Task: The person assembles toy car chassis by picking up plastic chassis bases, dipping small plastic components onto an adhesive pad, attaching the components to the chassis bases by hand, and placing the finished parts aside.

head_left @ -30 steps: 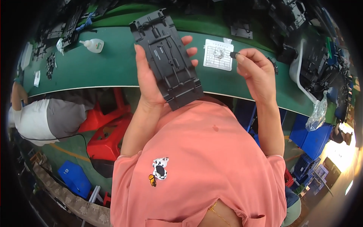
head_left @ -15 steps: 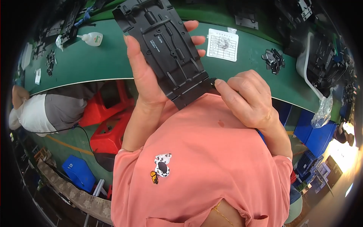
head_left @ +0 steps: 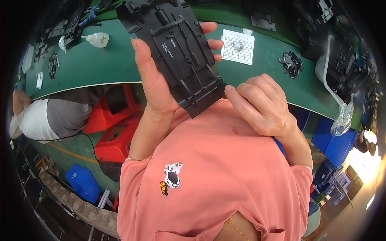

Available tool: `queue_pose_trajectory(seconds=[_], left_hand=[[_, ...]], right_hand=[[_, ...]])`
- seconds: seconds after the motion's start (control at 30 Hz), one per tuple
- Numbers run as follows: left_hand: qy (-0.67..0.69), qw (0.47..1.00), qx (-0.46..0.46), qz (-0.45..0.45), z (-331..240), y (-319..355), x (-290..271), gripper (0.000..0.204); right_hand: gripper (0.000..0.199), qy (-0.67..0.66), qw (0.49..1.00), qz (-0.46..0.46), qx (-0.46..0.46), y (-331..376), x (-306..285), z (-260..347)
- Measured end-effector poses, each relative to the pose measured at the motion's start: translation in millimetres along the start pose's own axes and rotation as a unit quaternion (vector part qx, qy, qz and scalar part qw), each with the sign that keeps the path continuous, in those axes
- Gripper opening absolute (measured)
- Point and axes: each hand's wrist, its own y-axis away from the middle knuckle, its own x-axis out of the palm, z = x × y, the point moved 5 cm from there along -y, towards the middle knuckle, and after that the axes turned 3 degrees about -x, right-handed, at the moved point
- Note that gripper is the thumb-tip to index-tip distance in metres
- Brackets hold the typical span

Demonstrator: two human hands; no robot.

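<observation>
My left hand (head_left: 150,80) is wrapped round a long black moulded plastic chassis (head_left: 177,52), thumb along its left edge and fingertips showing past the right. It is held tilted above the bench's near edge, its ribbed face toward me. At the chassis's lower right corner, my right hand (head_left: 261,102) is closed in a pinch. A small black piece (head_left: 224,85) sits at those fingertips, touching the chassis edge and mostly hidden.
On the green bench (head_left: 116,64) lie a stack of printed sheets (head_left: 238,52), small black parts (head_left: 291,64) and a white squeeze bottle (head_left: 97,39). A bin of black parts (head_left: 341,68) stands right. Red stools (head_left: 114,138) and a seated person (head_left: 60,116) are at left.
The chassis has shifted and turned slightly in my left hand. My right fingertips have come closer to its corner, and the small black piece shows less.
</observation>
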Motion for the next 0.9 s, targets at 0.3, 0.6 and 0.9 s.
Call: queue_pose_trajectory(seconds=[0.3,0.6,0.9], left_hand=[[-0.012,0.999,0.009,0.029,-1,2,5,0.094],[-0.018,0.987,0.078,0.139,-10,6,8,0.100],[-0.038,0.980,0.025,0.196,2,16,15,0.113]], right_hand=[[0.036,-0.033,0.999,0.025,0.002,-3,3,1],[0.011,-0.362,0.815,-0.117,0.438,29,5,-18],[0.021,-0.575,0.608,-0.026,0.547,29,27,-10]])
